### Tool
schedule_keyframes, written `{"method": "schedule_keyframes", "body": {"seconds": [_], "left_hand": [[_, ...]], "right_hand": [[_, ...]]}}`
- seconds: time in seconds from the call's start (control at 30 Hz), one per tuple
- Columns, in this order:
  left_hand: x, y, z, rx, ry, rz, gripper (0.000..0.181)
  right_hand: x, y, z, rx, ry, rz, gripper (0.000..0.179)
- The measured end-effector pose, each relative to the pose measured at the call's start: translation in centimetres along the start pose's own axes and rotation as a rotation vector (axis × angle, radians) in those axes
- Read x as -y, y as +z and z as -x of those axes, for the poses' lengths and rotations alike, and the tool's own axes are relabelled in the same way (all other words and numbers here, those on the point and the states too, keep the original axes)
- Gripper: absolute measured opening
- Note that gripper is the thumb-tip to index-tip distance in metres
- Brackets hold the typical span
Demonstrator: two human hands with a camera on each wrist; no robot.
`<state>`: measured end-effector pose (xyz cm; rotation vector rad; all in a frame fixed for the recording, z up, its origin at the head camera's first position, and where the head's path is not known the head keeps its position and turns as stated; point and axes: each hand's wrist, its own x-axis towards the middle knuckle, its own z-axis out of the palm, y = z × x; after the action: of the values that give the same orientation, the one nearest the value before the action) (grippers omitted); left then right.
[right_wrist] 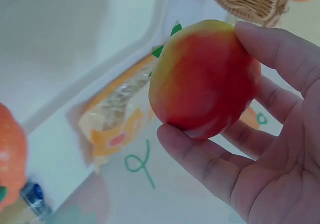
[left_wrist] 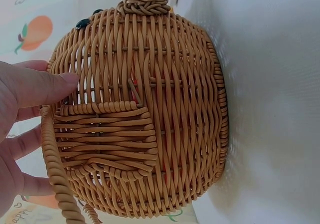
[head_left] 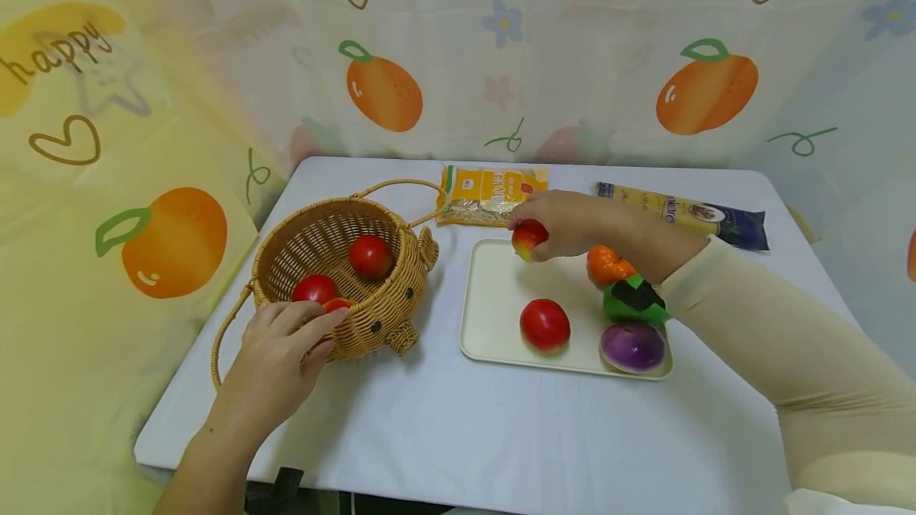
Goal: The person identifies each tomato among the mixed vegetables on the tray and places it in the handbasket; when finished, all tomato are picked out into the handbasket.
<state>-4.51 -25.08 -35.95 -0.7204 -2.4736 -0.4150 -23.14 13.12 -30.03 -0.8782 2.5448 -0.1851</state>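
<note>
My right hand [head_left: 561,221] holds a red and yellow tomato [right_wrist: 205,78] with green leaf tips, thumb and fingers around its sides. In the head view it hangs above the far left part of the cream tray [head_left: 494,352]. At the left, my left hand [head_left: 282,352] grips the near rim of a wicker basket [head_left: 404,249], the thumb lying on the outer weave in the left wrist view. Inside the basket are red round fruits [head_left: 370,257], one partly hidden by the rim near my fingers. Another red round fruit [head_left: 545,326] sits on the tray.
Along the tray's right side are an orange bumpy vegetable [head_left: 608,266], a green and black piece [head_left: 633,300] and a purple round vegetable [head_left: 633,346]. Behind the tray lie a yellow food packet [head_left: 490,193] and a long blue-ended packet [head_left: 737,225]. The basket's handle [head_left: 401,183] arches at the back.
</note>
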Motion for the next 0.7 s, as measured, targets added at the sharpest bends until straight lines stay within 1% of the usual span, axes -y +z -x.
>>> {"method": "schedule_keyframes", "body": {"seconds": [0.17,0.37,0.6,0.7], "left_hand": [[-0.1,-0.1,0.0,-0.001,0.000,-0.003,0.050],[0.1,0.1,-0.2,0.002,0.001,0.005,0.050],[0.2,0.0,0.0,0.004,-0.010,-0.004,0.051],[0.2,-0.2,0.1,0.006,-0.015,-0.006,0.052]], "right_hand": [[1.2,-1.1,-0.2,-0.024,-0.026,0.017,0.051],[2.9,-2.4,-0.7,-0.085,-0.101,0.042,0.050],[5.9,-3.8,-1.9,-0.129,-0.159,0.027,0.048],[7.2,-4.2,-2.6,-0.163,-0.197,0.014,0.048]]}}
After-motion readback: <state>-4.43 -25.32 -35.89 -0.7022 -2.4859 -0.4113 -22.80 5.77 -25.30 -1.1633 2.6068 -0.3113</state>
